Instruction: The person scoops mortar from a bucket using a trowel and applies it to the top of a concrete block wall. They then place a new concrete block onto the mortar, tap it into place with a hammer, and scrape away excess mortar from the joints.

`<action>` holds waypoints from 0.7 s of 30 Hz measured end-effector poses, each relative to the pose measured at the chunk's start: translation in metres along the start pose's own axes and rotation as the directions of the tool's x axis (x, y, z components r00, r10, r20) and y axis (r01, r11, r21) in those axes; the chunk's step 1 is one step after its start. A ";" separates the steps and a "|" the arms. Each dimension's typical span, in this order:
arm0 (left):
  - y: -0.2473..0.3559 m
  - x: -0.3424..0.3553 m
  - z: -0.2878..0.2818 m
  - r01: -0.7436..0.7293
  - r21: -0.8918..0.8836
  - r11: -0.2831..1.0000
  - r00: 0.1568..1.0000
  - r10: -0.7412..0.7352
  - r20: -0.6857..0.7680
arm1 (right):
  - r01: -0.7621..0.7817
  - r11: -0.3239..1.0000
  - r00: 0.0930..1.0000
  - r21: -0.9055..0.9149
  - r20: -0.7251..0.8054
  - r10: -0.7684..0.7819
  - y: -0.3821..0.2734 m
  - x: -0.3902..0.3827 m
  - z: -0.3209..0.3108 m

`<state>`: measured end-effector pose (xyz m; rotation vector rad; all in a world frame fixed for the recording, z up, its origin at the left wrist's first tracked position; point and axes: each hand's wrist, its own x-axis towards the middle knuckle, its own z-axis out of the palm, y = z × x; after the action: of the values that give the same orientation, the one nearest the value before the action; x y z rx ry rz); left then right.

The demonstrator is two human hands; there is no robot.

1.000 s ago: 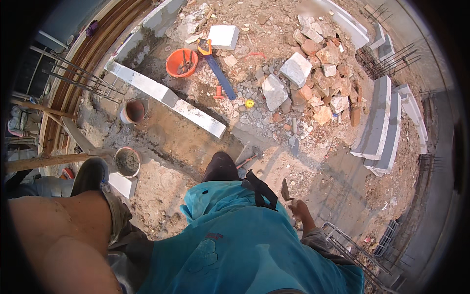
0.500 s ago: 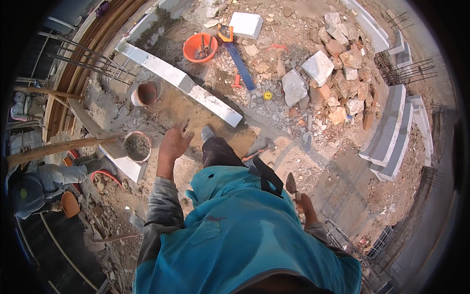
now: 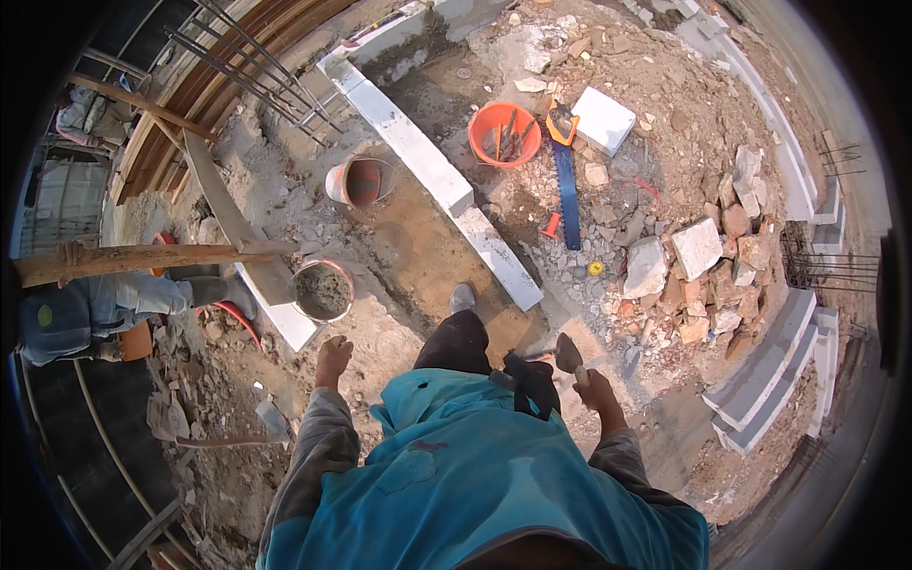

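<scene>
Crossing the far left, a long brown wooden pole (image 3: pixel 142 262) runs in front of a co-worker in pale trousers (image 3: pixel 157 294) and dark headgear. Next comes a flat, greyish-brown wooden plank (image 3: pixel 217 195) slanting across the dirt, its lower end near a round bucket with a pinkish rim (image 3: pixel 351 293), which holds wet-looking grey mortar (image 3: pixel 321 290).

Just below that bucket in the view, the person's bare left hand (image 3: pixel 333 361) hangs apart from it, fingers curled in toward the palm, with nothing visible in the grasp. Above and to the right, a whitish bucket with a reddish inside (image 3: pixel 339 183) leans on its side. A long row of white rectangular blocks (image 3: pixel 404 133) runs diagonally past it, and a grey shoe (image 3: pixel 462 298) stands beside the row's lower end.

Beyond the blocks sits a round orange plastic basin (image 3: pixel 482 123) with tools inside. Nearer the body, a small pointed metal trowel (image 3: pixel 568 353) is in the right hand (image 3: pixel 596 391), whose fingers are wrapped around the handle; the blade points away from the body, clear of the ground.

Farther out lies a blue-bladed saw with an orange handle (image 3: pixel 567 195), near a small round yellow object (image 3: pixel 596 269). A heap of broken stone (image 3: pixel 755 250) rises to the right, with long grey-and-white slabs (image 3: pixel 760 366) below it.
</scene>
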<state>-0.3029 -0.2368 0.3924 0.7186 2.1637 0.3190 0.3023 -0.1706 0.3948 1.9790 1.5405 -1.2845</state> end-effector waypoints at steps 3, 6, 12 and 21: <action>0.054 0.016 -0.035 -0.168 -0.013 0.986 0.985 0.167 -0.053 | 0.244 0.970 0.948 0.011 -0.213 -0.236 -0.065 0.027 -0.024; 0.095 0.001 -0.054 -0.236 -0.144 0.961 0.970 0.223 -0.098 | 0.242 0.965 0.964 0.098 -0.141 -0.227 -0.128 0.040 -0.045; 0.051 -0.017 -0.021 -0.044 -0.203 0.978 0.999 0.040 -0.025 | 0.295 0.955 0.949 -0.040 -0.105 -0.297 -0.158 0.081 -0.058; -0.123 -0.028 0.013 0.209 -0.014 0.978 0.969 -0.205 0.135 | 0.292 0.956 0.934 0.036 -0.223 -0.278 -0.144 0.100 -0.051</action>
<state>-0.3261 -0.3527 0.3467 0.4783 2.0808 0.1855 0.1980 -0.0214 0.3800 2.0509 1.9746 -1.2753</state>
